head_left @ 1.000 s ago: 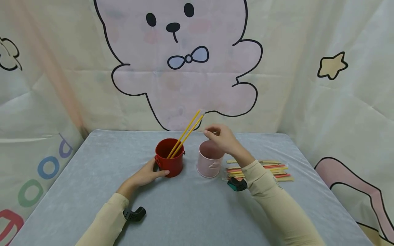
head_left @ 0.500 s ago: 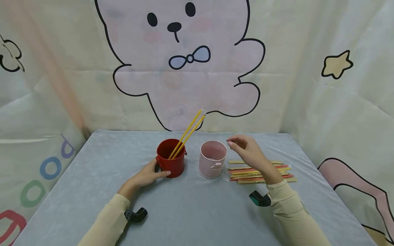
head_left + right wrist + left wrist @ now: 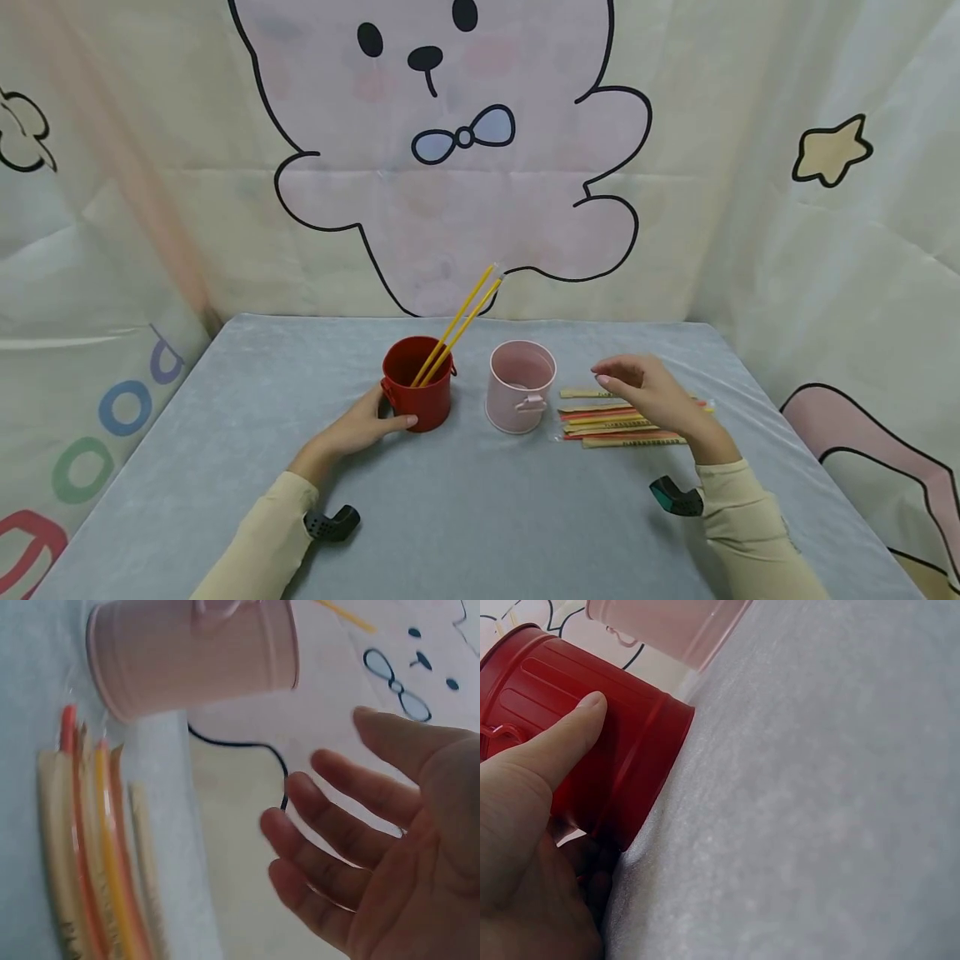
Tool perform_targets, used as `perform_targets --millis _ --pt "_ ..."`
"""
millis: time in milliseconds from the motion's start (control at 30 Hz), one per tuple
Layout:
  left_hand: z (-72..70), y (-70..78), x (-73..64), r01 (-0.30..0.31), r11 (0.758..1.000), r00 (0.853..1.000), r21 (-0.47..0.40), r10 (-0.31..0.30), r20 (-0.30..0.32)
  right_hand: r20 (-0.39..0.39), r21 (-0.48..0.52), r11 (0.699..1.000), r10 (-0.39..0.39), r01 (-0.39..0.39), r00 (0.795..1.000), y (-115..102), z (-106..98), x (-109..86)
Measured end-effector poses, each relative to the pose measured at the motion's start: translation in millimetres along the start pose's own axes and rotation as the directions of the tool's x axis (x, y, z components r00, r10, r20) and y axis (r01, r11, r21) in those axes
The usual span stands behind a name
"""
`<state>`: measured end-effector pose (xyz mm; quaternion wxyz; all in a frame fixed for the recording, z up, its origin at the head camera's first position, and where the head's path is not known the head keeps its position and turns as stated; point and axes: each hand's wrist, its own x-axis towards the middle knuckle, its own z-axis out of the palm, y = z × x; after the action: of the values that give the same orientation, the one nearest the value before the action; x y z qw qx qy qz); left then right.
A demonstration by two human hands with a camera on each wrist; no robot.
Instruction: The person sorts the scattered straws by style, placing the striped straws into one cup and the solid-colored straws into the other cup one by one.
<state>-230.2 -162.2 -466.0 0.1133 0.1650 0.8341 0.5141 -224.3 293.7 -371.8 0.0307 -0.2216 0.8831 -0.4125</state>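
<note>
My left hand grips the small red metal bucket low on its side. In the left wrist view the thumb lies along the bucket's wall, and the other fingers go behind it. Two yellow straws in clear wrappers lean out of the red bucket to the right. Beside it stands a pink bucket, upright, with a small handle on its side. My right hand hovers over the wrapped straws, right of the pink bucket. Its fingers are spread and loosely bent, with nothing in them in the right wrist view.
The straws lie side by side on the grey-blue tablecloth, some in printed paper, others orange or yellow in clear wrap. Behind the table hangs a curtain with a cartoon bear.
My right hand has moved from above the pink bucket rightward and down to over the straws. The left hand stays at the red bucket.
</note>
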Motion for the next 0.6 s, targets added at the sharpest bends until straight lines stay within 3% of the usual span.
perform_targets --millis 167,400,600 --pt "-0.5 2.6 -0.4 -0.001 1.0 1.0 -0.006 0.001 0.001 0.07 -0.032 0.999 0.037 -0.035 0.997 14 -2 -2.2" --pt "-0.8 2.3 0.0 0.006 1.0 1.0 -0.005 -0.006 0.006 0.16 -0.068 0.998 0.024 -0.014 0.987 41 -9 -7.8" --pt "-0.4 1.5 0.4 0.003 1.0 1.0 -0.004 -0.003 -0.002 0.188 -0.062 0.996 0.079 -0.068 0.979 58 -12 -10.3"
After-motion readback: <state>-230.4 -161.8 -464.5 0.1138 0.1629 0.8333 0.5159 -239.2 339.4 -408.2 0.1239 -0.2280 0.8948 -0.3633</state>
